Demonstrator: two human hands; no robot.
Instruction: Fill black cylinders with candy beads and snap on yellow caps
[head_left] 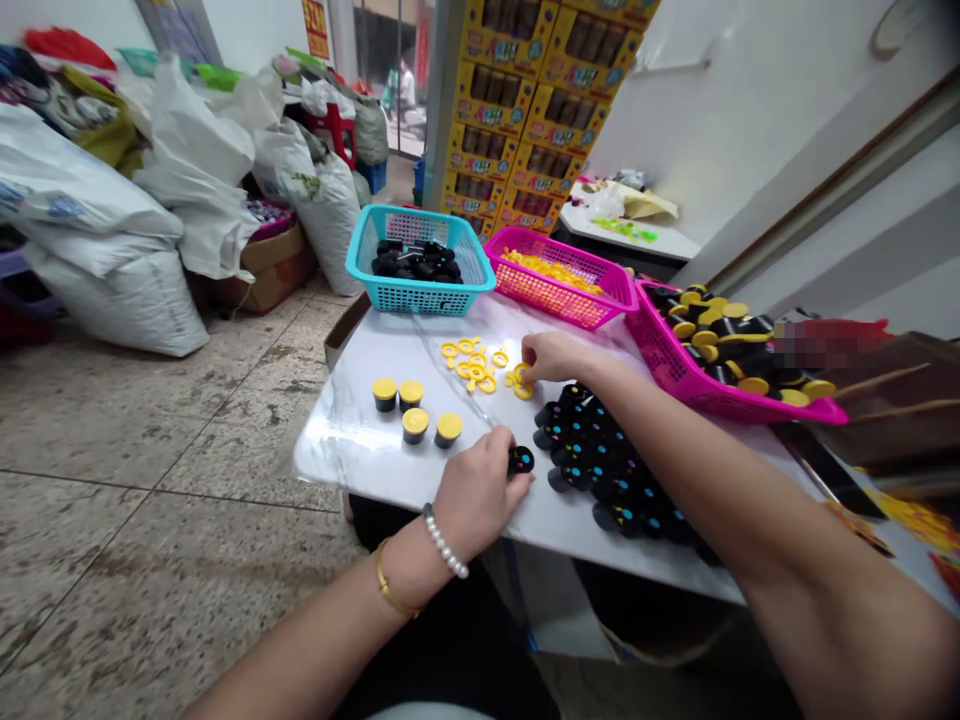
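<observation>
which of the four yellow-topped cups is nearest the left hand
The rightmost yellow-topped cup, in the front pair: it stands just beside the left hand, while the other three sit farther left.

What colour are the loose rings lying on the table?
The loose rings are yellow, as the head view shows.

My small black piece [522, 460] with bright dots sits just below the frame's middle; my yellow rings [477, 376] lie loose higher up.
</observation>
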